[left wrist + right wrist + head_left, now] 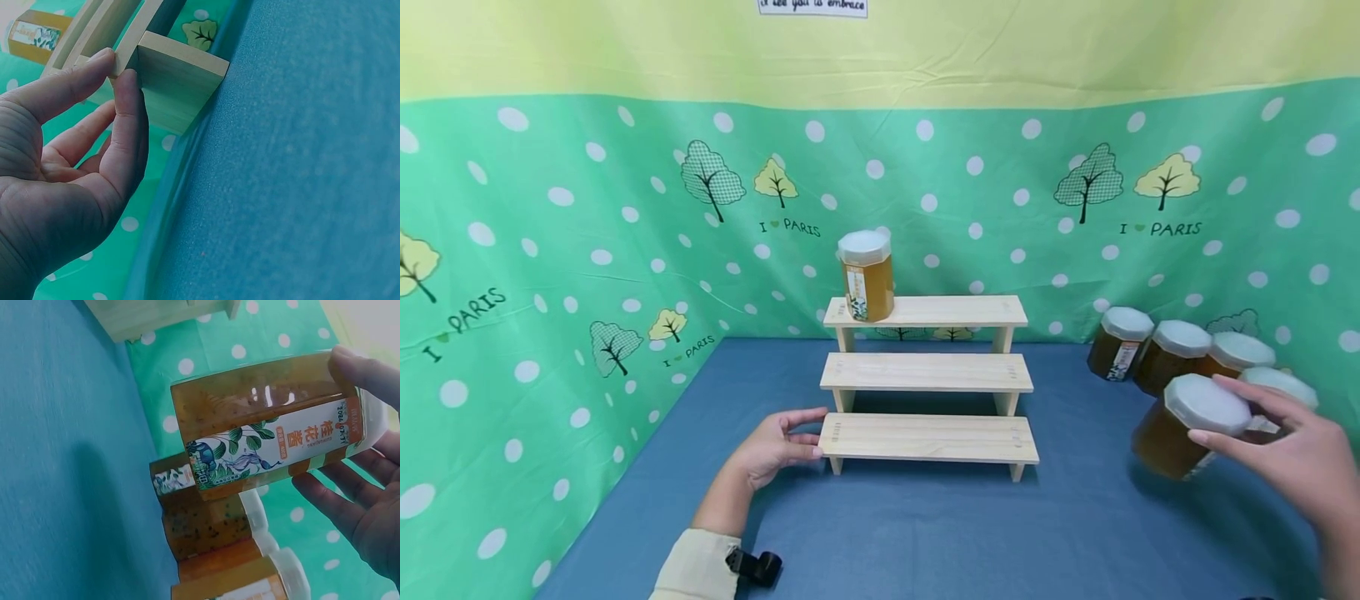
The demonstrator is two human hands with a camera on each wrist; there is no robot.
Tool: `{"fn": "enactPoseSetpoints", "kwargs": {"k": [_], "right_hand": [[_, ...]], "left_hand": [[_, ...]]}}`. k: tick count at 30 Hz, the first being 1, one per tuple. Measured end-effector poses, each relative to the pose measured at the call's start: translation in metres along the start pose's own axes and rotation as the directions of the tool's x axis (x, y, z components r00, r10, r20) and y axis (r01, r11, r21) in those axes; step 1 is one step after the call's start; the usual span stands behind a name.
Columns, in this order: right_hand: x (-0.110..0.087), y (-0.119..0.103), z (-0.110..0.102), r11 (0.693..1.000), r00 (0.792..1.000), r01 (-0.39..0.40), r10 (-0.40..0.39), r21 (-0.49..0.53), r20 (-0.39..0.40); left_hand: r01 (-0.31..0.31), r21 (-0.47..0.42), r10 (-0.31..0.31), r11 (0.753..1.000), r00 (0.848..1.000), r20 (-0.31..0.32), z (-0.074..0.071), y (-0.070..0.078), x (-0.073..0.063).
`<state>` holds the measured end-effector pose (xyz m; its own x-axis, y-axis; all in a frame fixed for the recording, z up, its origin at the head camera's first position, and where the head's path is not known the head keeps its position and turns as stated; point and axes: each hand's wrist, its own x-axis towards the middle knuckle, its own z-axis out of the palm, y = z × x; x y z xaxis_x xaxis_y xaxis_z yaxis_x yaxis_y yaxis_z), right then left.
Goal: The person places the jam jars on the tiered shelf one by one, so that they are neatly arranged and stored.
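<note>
A three-step wooden display stand stands on the blue table. My left hand is at the left end of its lowest board; in the left wrist view, thumb and fingertip pinch the board's corner. With thumb and fingers around its white lid, my right hand holds a jar of amber jam on the right side. The held jar leans over in the head view, raised above the cloth with its shadow below. Its printed label faces the right wrist camera. Another amber jar stands upright at the top step's left end.
Behind the right hand, several white-lidded jars stand in a row at the table's back right. A green dotted curtain hangs along the back and left side. Blue cloth covers the table in front of the stand.
</note>
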<state>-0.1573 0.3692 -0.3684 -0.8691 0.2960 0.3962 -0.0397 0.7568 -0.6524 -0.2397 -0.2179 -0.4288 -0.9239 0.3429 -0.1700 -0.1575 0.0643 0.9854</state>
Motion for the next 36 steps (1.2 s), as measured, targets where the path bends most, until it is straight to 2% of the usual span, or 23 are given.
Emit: {"fn": "enactPoseSetpoints", "kwargs": {"k": [5,12,18,29,36], "right_hand": [[0.001,-0.006,0.003,0.995,0.997,0.076,-0.074,0.066,-0.031],[0.002,-0.021,0.01,0.991,0.995,0.094,-0.09,0.101,-0.037],[0.004,-0.031,0.013,0.976,0.993,0.115,-0.112,0.185,-0.024],[0.011,-0.05,0.021,0.965,0.987,0.16,-0.158,0.206,-0.026],[0.017,-0.061,0.019,0.971,0.99,0.13,-0.14,0.2,0.033]], "left_hand": [[-0.011,0.0,0.011,1.0,1.0,0.008,0.0,0.0,0.0],[-0.01,0.002,0.01,1.0,1.0,0.014,0.0,0.0,0.0],[-0.007,0.0,0.007,1.0,1.0,0.008,0.0,-0.001,0.001],[-0.003,-0.004,0.003,1.0,1.0,0.002,-0.001,-0.002,0.001],[-0.005,0.001,0.005,1.0,1.0,0.008,-0.001,-0.002,0.002]]}}
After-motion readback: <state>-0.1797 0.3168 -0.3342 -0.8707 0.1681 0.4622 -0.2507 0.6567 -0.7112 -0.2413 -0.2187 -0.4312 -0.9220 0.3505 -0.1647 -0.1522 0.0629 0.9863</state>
